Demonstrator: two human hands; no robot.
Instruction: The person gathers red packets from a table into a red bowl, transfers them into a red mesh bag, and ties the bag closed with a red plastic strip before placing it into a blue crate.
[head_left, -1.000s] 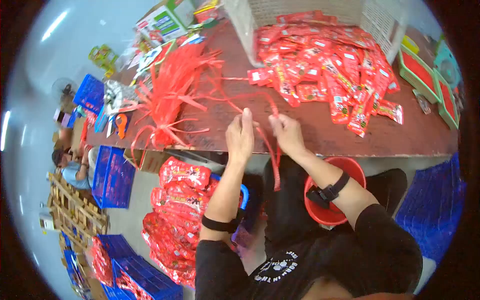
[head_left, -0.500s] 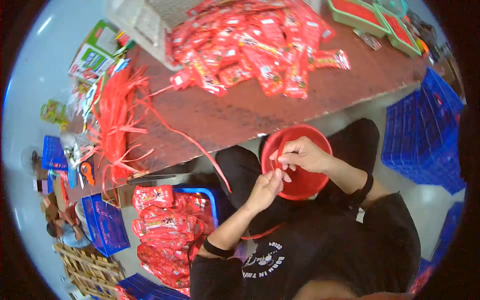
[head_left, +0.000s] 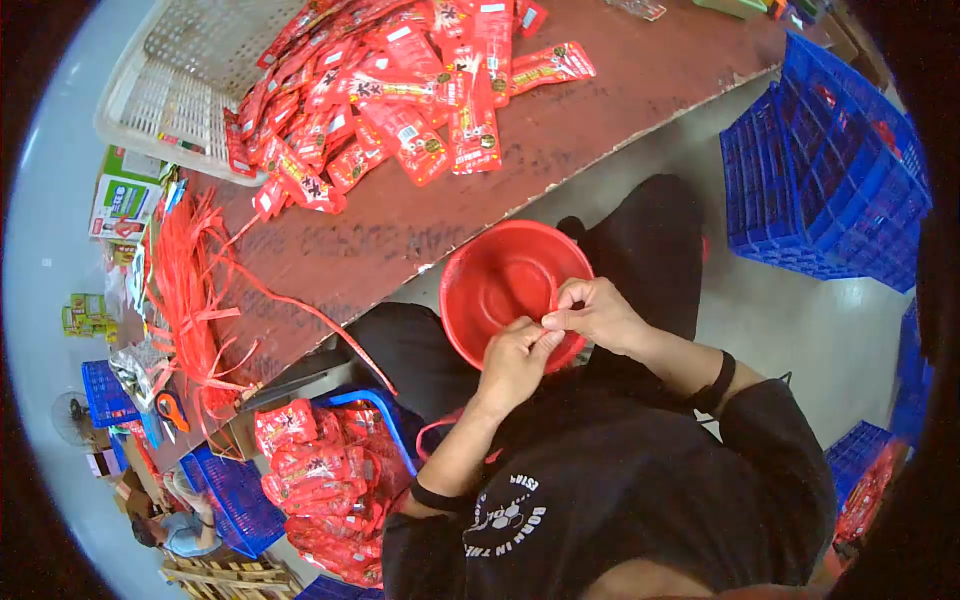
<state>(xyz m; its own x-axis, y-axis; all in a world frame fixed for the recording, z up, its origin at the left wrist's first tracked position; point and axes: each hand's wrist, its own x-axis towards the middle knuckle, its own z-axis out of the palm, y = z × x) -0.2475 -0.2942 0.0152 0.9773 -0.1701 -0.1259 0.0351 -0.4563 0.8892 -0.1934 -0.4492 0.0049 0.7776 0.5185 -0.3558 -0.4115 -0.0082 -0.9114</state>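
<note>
Over the red bucket (head_left: pixel 482 290), my left hand (head_left: pixel 515 362) and my right hand (head_left: pixel 598 315) meet with fingers pinched together. What lies between the fingertips is too small to make out; a bit of red shows by the right fingers. The bucket stands between the legs and looks empty inside. One red strip (head_left: pixel 310 312) runs over the table edge and hangs down left of the bucket. A bundle of red strips (head_left: pixel 185 290) lies on the table's left part. Red packets (head_left: pixel 400 95) are heaped on the table, spilling from a white basket (head_left: pixel 185 80).
The brown table (head_left: pixel 400 230) has its edge just beyond the bucket. A blue-rimmed crate (head_left: pixel 385 410) of red packets stands at the left. Blue crates (head_left: pixel 815 170) are stacked at the right. Orange-handled scissors (head_left: pixel 170 410) lie at the table's left end. A person (head_left: pixel 190 530) is at the lower left.
Both hands have come from above the table to the bucket and closed together, leaving one strip hanging over the edge. The view has turned, shifting the table up and left.
</note>
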